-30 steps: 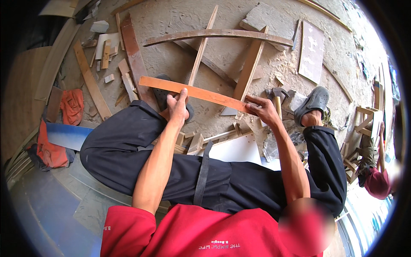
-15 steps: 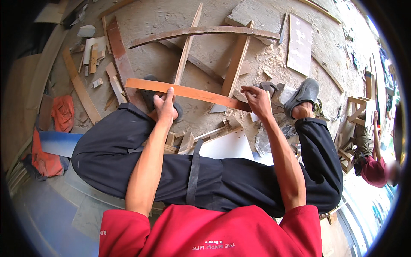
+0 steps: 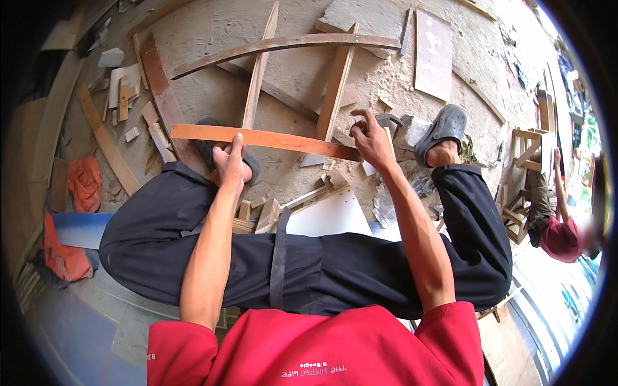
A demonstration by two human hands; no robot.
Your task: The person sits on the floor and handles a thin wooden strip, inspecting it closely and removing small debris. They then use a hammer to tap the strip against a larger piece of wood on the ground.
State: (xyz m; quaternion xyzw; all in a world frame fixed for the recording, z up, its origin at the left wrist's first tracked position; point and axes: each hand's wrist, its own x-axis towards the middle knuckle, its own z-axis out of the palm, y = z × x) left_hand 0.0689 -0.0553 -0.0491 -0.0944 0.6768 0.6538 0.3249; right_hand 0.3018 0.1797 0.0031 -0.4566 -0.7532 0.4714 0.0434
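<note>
- Pinches orange wooden strip (image 3: 277, 139) in left hand (image 3: 232, 161), likely to steady it.
- Holds it crosswise near two wooden bars (image 3: 338, 83).
- Poises right hand (image 3: 373, 140) half-open by its right end; cannot tell about contact.

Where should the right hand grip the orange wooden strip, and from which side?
Probably near the right end of the strip, from the right, pinching across its narrow width. It is long and slim, runs left to right, and the left hand holds it left of its middle.
</note>
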